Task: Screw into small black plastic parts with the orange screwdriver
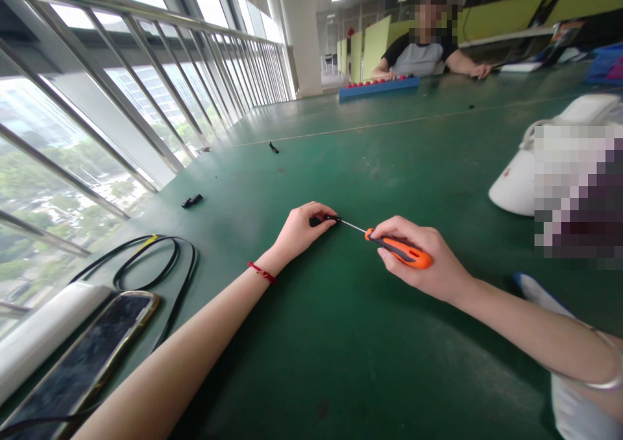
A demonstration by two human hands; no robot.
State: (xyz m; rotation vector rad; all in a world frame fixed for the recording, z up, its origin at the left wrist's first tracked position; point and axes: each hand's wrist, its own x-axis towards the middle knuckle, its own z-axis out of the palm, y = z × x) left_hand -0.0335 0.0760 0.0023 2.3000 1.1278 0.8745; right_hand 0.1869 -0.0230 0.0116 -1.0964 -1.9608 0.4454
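The left hand (299, 229) pinches a small black part (325, 220) against the green bench (341, 349), its grip closed on that part just below the picture's centre. At the part's 3 o'clock, the right hand (423, 258) has its grip wrapped around an orange-handled screwdriver (402, 250), whose thin shaft tip meets the part. A phone (82, 362) and black cable (160, 265) lie toward 8 o'clock; another person's blue tray (378, 87) sits at 12 o'clock.
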